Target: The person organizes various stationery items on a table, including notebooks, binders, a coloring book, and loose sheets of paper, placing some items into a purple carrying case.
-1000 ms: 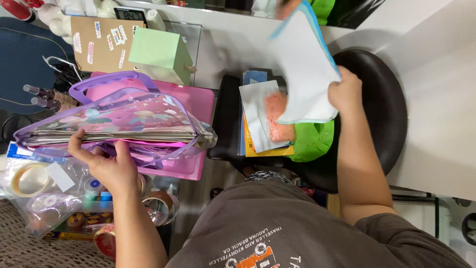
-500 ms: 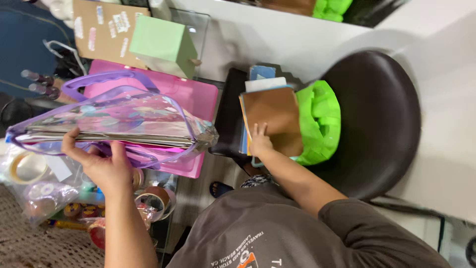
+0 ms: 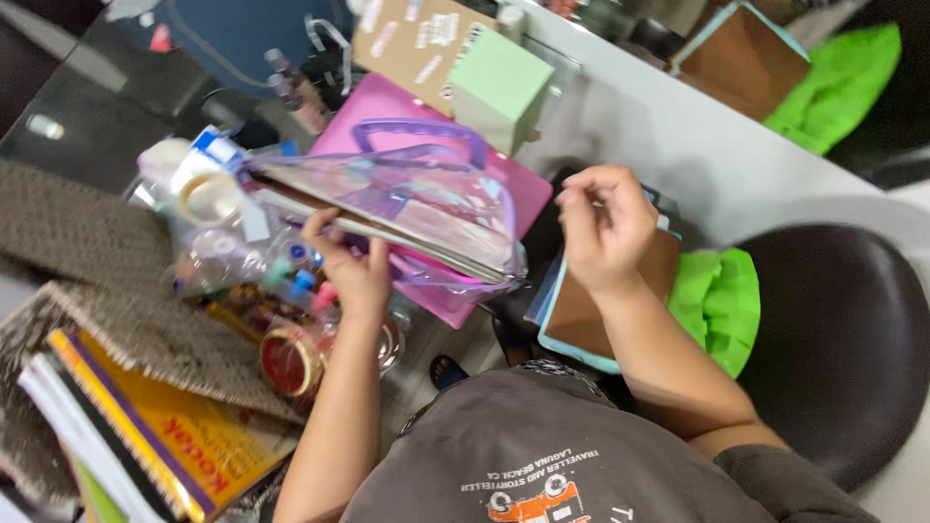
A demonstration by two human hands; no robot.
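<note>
My left hand (image 3: 354,273) grips the near edge of a clear purple-trimmed zip bag (image 3: 407,208) stuffed with flat papers and held above the desk. My right hand (image 3: 605,228) hovers just right of the bag's end, fingers curled and pinched together; whether anything thin sits between them is not visible. Under that hand lies a brown pad with a light blue edge (image 3: 591,315) on a dark round stool (image 3: 843,339), beside a bright green cloth (image 3: 722,305).
A pink folder (image 3: 504,199) lies under the bag, with a pale green box (image 3: 499,87) and a brown card (image 3: 407,39) behind it. Tape rolls (image 3: 291,360) and small bottles sit in a clear pouch at left. Books (image 3: 145,436) and a woven mat (image 3: 77,261) fill the near left.
My right hand set the papers and brown pad down on the stool, then rose toward the bag's right end. The view swung left and tilted. My left hand kept its hold.
</note>
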